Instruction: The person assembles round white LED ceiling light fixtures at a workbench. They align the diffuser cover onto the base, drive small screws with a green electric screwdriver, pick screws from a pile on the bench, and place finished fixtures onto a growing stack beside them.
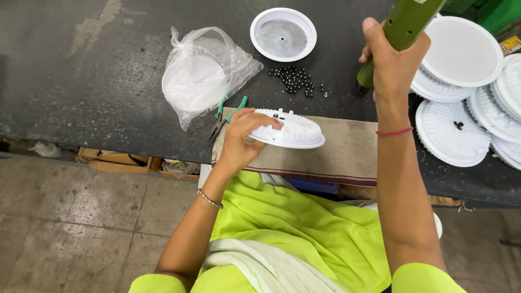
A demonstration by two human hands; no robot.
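The left hand grips a white ribbed disc on the cloth at the surface's edge while the right hand clasps a green driver, its tip by the screws, seemingly between fastenings

Assembly workshop, worn dark workbench, stacked white round housings, loose black screws, green-handled pliers

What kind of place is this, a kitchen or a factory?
Probably a small factory workbench. The right hand grips a green power screwdriver, the left hand steadies a white round cover, with more covers stacked and loose screws nearby.
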